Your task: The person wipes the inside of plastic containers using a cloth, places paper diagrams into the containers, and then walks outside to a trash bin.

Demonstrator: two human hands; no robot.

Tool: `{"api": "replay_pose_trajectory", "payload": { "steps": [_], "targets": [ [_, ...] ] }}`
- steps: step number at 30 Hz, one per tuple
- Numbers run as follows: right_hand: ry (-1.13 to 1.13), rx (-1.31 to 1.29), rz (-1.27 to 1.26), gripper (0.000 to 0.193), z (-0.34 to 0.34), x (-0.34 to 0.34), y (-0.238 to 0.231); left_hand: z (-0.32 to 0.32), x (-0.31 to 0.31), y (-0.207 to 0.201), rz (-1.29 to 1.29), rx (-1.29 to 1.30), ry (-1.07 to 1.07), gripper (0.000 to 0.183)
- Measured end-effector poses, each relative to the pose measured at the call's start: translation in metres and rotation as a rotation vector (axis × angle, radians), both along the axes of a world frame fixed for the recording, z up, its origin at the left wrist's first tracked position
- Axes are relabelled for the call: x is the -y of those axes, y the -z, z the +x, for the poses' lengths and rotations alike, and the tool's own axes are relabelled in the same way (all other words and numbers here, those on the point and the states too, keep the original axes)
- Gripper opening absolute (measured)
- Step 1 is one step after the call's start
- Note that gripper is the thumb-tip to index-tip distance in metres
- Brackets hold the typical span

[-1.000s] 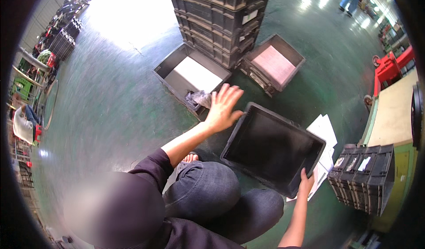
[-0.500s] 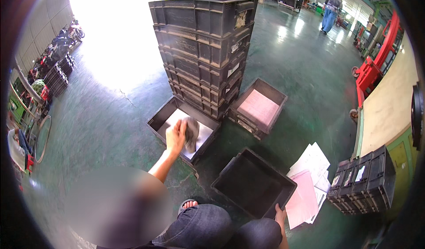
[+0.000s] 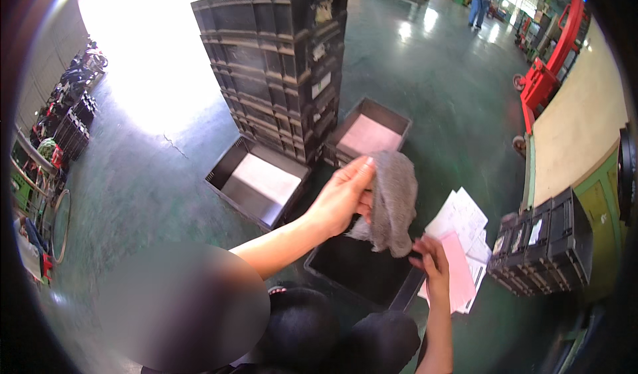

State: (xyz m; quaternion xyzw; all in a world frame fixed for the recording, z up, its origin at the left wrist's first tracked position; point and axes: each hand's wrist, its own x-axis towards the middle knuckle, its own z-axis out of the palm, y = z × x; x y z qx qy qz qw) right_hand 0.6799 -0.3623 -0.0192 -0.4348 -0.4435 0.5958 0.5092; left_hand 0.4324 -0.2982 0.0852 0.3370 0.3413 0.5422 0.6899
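"What is hard to make out in the head view?"

"A blurred patch (image 3: 193,307) covers the lower left, and most of the left sleeve with it. The tall stack of black crates (image 3: 272,65) is cut off at its top by the upper edge, and glare washes out the floor (image 3: 159,181) to its left."

"And around the hands?"

"The grey cloth (image 3: 395,198) and the left hand (image 3: 340,200) hide the far part of the low black crate (image 3: 362,271). The inside of that crate is too dark to read."

"How does the cloth look?"

"Limp, fuzzy and rumpled, hanging in soft folds, with a paler bit at its lower left. It hangs in the air, in front of the low crate's far side."

"What holds it?"

"The left hand, with thumb and fingers pinching its upper left edge. Some of those fingers are partly tucked out of sight."

"And the right hand (image 3: 435,271)?"

"It is close to the cloth's lower right corner, fingers loosely bent. Whether they touch or pinch the cloth, I cannot tell."

"What is beside it?"

"White sheets (image 3: 458,214) on the floor, with a pink sheet (image 3: 460,274) over them, its left side partly behind the right forearm."
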Motion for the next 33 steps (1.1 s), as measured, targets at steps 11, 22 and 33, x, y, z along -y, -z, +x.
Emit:
{"api": "replay_pose_trajectory", "payload": {
  "steps": [11,22,33],
  "targets": [
    [-0.131,1.333,0.135,0.045,0.041,-0.011,0.110,-0.057,-0.033,0.245,0.362,-1.401,-0.051,0.052],
    [0.149,1.425,-0.025,0.069,-0.098,-0.051,0.308,-0.022,0.011,0.298,0.059,-1.190,-0.111,0.046],
    [-0.325,1.343,0.320,0.038,-0.030,-0.060,0.279,-0.029,-0.010,0.296,0.034,-1.160,-0.031,0.045]
  ]
}}
